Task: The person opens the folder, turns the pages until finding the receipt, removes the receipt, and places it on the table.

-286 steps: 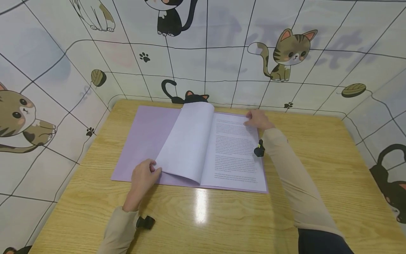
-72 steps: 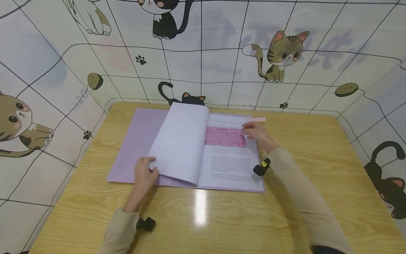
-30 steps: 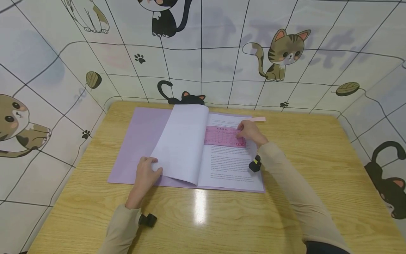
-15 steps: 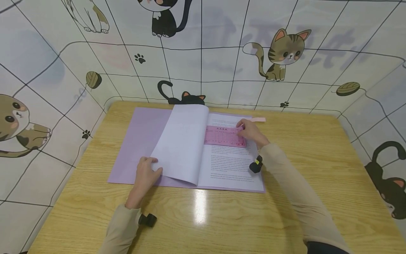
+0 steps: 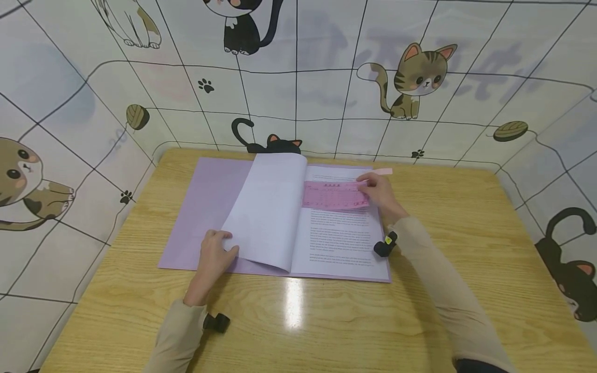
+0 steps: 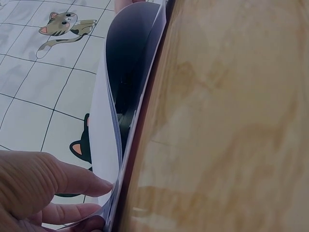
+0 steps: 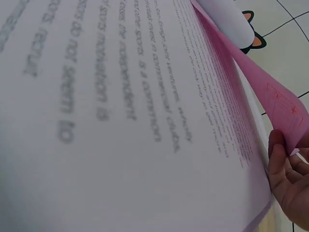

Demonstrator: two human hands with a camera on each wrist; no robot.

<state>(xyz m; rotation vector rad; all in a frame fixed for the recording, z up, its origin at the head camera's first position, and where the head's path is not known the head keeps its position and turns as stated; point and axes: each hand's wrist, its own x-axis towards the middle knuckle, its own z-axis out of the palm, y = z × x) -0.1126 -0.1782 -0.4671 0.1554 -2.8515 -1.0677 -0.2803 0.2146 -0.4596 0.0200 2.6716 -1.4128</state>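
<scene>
An open booklet with a lilac cover [image 5: 219, 186] and printed white pages [image 5: 340, 248] lies on the wooden table. My left hand [image 5: 214, 261] pinches the lower corner of the turned-back pages [image 5: 268, 217]; in the left wrist view these pages [image 6: 104, 121] bow up from the cover. Across the upper right page lies a pink printed slip [image 5: 333, 196]. Its right end is pinched by my right hand [image 5: 380, 194]. The right wrist view shows that slip [image 7: 275, 99] raised off the page at the held end, between thumb and fingers.
A pale pink paper strip [image 5: 383, 171] sticks out past the booklet's upper right edge. The wooden table [image 5: 336, 326] extends in front and to the right. Cat-print sheeting [image 5: 326, 93] stands close behind the table and along its sides.
The pink slip and pale strip appeared after the oldest frame. In the last half second my right hand shifted right, drawing the slip slightly right and up. My left hand stayed put.
</scene>
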